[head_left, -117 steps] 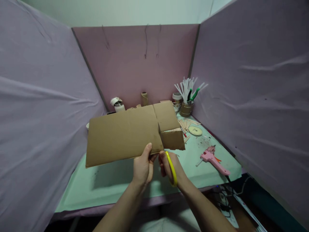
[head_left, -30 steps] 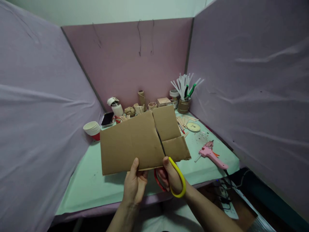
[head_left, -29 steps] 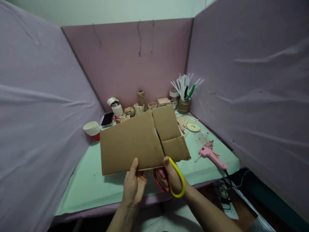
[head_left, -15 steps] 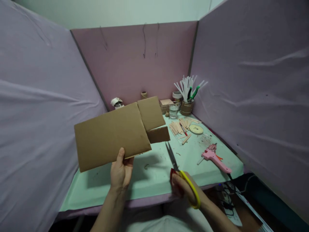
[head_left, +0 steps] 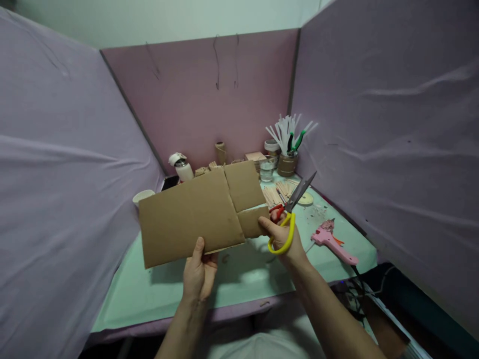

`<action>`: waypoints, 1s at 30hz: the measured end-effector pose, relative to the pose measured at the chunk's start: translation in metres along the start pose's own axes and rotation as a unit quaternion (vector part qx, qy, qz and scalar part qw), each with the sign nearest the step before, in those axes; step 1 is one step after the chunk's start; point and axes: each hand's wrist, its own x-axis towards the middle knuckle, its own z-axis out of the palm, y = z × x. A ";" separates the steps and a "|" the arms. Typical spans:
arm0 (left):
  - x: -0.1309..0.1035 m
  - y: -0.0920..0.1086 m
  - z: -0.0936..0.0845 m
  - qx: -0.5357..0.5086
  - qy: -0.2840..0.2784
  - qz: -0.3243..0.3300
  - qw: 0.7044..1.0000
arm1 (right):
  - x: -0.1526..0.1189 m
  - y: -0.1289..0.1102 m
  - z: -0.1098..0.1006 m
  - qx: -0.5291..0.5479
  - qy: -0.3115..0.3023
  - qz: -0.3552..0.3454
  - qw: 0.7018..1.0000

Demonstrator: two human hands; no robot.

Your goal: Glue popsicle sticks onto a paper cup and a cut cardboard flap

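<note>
Left hand [head_left: 200,271]: grip pinches near edge of cardboard sheet [head_left: 194,217], held above desk [head_left: 243,271] | Right hand [head_left: 282,234]: grip closed through scissors [head_left: 290,209] handles, thumb steadying cut flap; I read blades raised clear, pointing far-right | Glue gun [head_left: 331,244] right, apart.

cardboard [head_left: 194,219] perhaps hides left fingers.

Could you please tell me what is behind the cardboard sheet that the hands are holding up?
Above the cardboard sheet, a white bottle, a paper roll and a cup rim show. Whatever else stands on the table directly behind it is covered.
</note>
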 end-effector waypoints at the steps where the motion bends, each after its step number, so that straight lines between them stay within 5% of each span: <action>1: -0.001 0.000 0.001 -0.009 0.003 -0.011 1.000 | -0.002 0.006 0.003 0.015 0.005 0.013 1.000; 8: -0.005 0.003 0.007 -0.034 0.011 -0.038 0.999 | -0.026 0.022 0.007 0.086 0.011 0.162 0.983; 16: -0.010 0.004 0.009 -0.058 0.014 -0.086 0.994 | -0.029 0.020 0.005 0.124 -0.008 0.208 0.970; 25: -0.008 -0.011 -0.002 -0.025 0.011 -0.072 0.997 | -0.015 0.011 -0.015 0.039 0.054 0.052 0.996; 30: -0.012 -0.021 -0.015 -0.015 -0.002 -0.071 0.997 | -0.007 0.007 -0.033 -0.033 0.034 0.005 0.999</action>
